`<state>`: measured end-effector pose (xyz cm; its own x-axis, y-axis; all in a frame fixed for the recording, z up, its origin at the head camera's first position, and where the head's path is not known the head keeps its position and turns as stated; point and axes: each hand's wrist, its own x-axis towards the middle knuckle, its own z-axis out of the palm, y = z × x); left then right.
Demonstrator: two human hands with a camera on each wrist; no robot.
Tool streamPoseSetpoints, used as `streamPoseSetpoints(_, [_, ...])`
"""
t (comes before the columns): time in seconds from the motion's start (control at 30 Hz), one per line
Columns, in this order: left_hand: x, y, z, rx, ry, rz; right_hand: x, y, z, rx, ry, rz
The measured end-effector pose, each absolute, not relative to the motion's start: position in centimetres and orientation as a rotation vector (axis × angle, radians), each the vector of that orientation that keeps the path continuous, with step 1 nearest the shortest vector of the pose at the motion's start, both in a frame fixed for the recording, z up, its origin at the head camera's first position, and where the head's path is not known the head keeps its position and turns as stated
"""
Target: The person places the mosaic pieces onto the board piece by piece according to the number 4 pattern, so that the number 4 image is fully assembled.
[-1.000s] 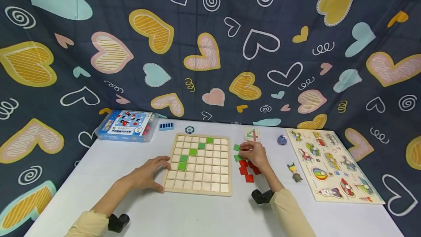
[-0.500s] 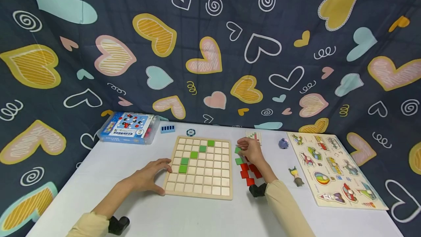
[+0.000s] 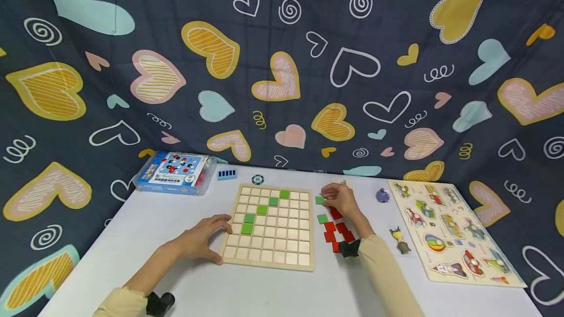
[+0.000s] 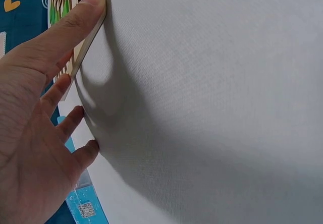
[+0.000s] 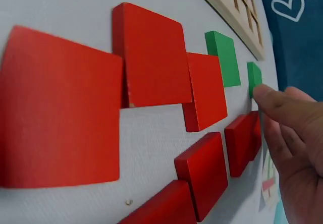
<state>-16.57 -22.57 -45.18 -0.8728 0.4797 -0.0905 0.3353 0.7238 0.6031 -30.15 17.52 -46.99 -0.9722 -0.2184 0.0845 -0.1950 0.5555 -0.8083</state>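
A person in cream sleeves sits at a white table (image 3: 264, 292). Nearest, the left hand (image 3: 200, 238) lies flat with straight, spread fingers, its thumb (image 4: 75, 17) pressed to the near left edge of a wooden grid board (image 3: 270, 226), steadying it. Four green tiles (image 3: 262, 209) already run in a diagonal across the board's squares.

Just right of the board lies a loose cluster of red tiles (image 5: 151, 57), with one green tile (image 3: 323, 218) among them. Beyond these, the right hand (image 3: 340, 198) reaches to a second green tile (image 5: 254, 77) at the far end of the cluster, fingertips touching it; whether they have pinched it yet cannot be told.

The step appears to be fetching the next green tile. The next move likely calls for lifting it and setting it squarely in a board cell.

Farther right sits a picture puzzle (image 3: 449, 231); at the far left, a blue box (image 3: 176, 172).
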Motion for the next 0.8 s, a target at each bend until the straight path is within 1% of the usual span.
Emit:
streamPoseSetpoints(0.4, [-16.5,-22.8,-45.1,0.619,2.689,0.858,-28.4,18.9,-47.0,-0.546,2.675,-1.329])
streamPoseSetpoints(0.63, [-16.5,-22.7,-45.0,0.628,2.670,0.873,-28.7,18.6,-47.4,-0.499,2.710,-1.402])
streamPoseSetpoints(0.8, [-16.6,-22.6,-45.0,0.602,2.674,0.849,-29.1,18.4,-47.3,-0.517,2.677,-1.495])
